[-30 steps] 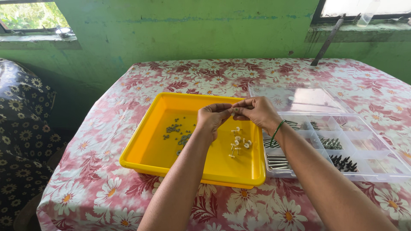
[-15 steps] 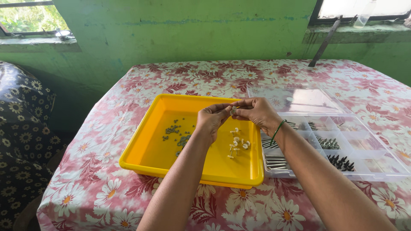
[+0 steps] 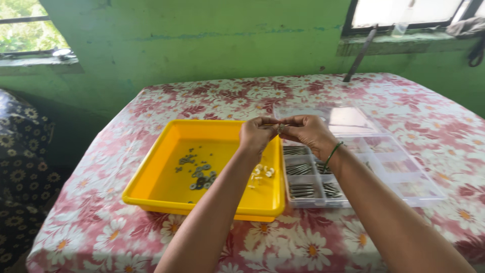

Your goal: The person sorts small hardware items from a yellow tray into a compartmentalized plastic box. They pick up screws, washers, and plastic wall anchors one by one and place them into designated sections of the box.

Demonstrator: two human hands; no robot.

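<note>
Nearest to the camera, two bare forearms reach forward over a table (image 3: pixel 101 222) that is covered with a pink and white flowered cloth. On the right wrist there is a thin green band (image 3: pixel 331 154).

The left hand (image 3: pixel 256 135) and the right hand (image 3: pixel 308 132) meet above the far right part of a yellow tray (image 3: pixel 151 172). Their fingertips come together, and between them they pinch a small metal part (image 3: pixel 279 127). It is too small and too blurred to tell what kind of part it is. Both hands are closed around it with curled fingers, not spread. The part is in the air, above the edge between the tray and the box beside it.

On the floor of the yellow tray, under the hands, lies a small group of white pieces (image 3: pixel 262 172), and more to the left a heap of small dark grey washers or nuts (image 3: pixel 199 179). A few more dark bits are scattered just behind the heap.

Just beside the tray, on its right, stands a clear plastic organizer box (image 3: pixel 404 189) with many compartments. The compartments near the tray hold rows of metal screws (image 3: pixel 300 169). Its transparent lid (image 3: pixel 348 119) lies open behind it.

Farther away is a green painted wall (image 3: pixel 202 45). A dark rod (image 3: pixel 359 55) leans against it under the right window (image 3: pixel 399 12). On the far left, beside the table, is a dark cloth with daisies (image 3: pixel 22 167).
</note>
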